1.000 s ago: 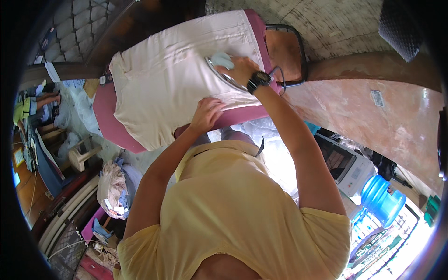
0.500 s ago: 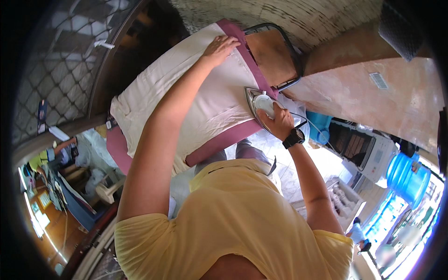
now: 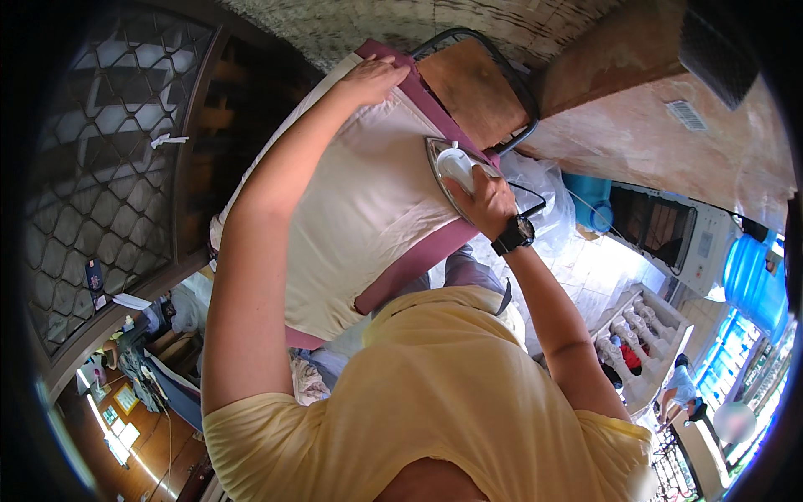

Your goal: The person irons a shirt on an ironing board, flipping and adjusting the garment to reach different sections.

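Observation:
A cream garment (image 3: pixel 351 197) lies spread over a maroon-covered ironing board (image 3: pixel 427 259) in front of me. My right hand (image 3: pixel 489 205), a black watch at its wrist, is closed round the handle of a clothes iron (image 3: pixel 452 167). The iron rests at the garment's right side, close to the maroon border, its pointed tip facing away from me. At the far end of the board, my left hand (image 3: pixel 374 81) lies on the cloth with its fingers stretched out toward the maroon edge. The palm is hidden.
Beyond the board stands a dark-framed chair with a brown board (image 3: pixel 470 88). A metal lattice gate (image 3: pixel 117 167) is at left. On the right are a white oven (image 3: pixel 661 230), blue water containers (image 3: pixel 753 276) and a white balustrade (image 3: pixel 640 335). Another person (image 3: pixel 682 389) is far off at lower right.
My view has shifted, so the board sits a little differently in it. My left hand has slid slightly toward the board's far end. The iron stays near the right border in my right hand.

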